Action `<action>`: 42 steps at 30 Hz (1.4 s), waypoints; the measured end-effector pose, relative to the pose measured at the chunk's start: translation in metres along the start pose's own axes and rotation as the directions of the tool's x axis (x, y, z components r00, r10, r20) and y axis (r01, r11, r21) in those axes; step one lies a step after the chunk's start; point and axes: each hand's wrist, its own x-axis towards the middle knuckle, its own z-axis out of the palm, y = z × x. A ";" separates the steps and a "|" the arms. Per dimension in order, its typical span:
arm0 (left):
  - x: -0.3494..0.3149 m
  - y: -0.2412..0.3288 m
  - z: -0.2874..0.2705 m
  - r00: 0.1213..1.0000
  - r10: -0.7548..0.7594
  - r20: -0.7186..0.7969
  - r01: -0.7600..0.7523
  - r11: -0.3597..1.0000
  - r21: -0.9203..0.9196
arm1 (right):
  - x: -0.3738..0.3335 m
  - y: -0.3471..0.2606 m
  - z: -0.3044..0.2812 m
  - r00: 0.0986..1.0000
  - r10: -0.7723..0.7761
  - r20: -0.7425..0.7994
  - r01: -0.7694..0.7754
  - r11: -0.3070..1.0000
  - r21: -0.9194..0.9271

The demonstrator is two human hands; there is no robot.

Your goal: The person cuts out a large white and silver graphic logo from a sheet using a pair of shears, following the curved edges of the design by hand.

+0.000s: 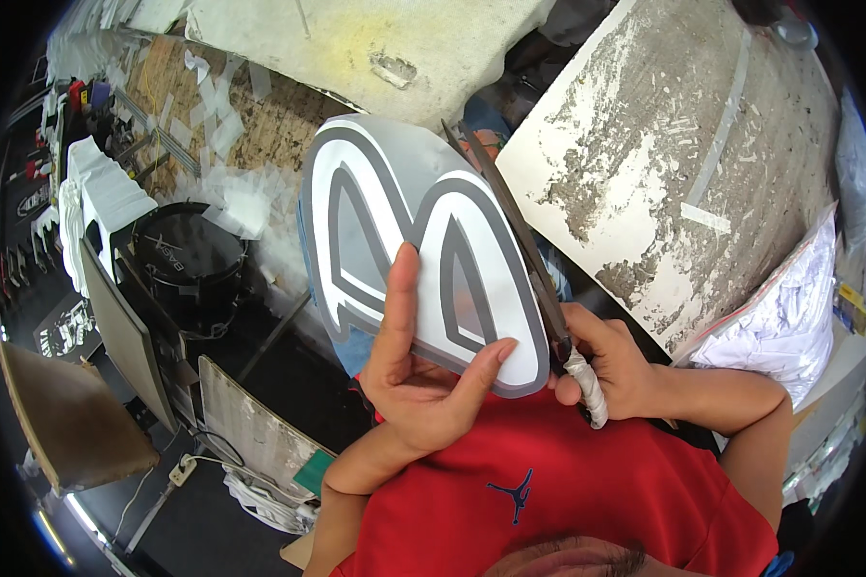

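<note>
My left grip (414, 389) pinches the sheet (438, 279) off the left corner of the peeling bench (688, 159); my right grip (611, 370) wraps the scissors (529, 245) along its edge. Scraps (236, 202) litter around a black drum (185, 245).

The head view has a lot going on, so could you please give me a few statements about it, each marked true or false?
1. The left hand holds a grey and white sheet. True.
2. The right hand holds a paintbrush. False: it holds scissors.
3. The handle of the scissors has a white wrapping. True.
4. The white bag is at the left side of the picture. False: it is at the right side.
5. The person wears a green shirt. False: the shirt is red.
6. The scissors' blades lie along the sheet's right side. True.
</note>
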 end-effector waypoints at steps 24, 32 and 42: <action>-0.001 0.001 -0.003 1.000 -0.015 -0.003 0.015 1.000 -0.004 | 0.001 -0.001 -0.001 1.000 -0.025 -0.012 0.024 1.000 -0.015; 0.001 -0.005 -0.013 1.000 0.012 -0.003 -0.012 1.000 -0.003 | 0.000 0.008 0.002 0.998 -0.064 -0.012 0.064 0.995 0.082; 0.002 -0.006 -0.015 0.999 0.041 -0.002 -0.041 0.998 0.040 | -0.001 0.011 0.003 0.999 -0.049 -0.003 0.049 0.994 0.095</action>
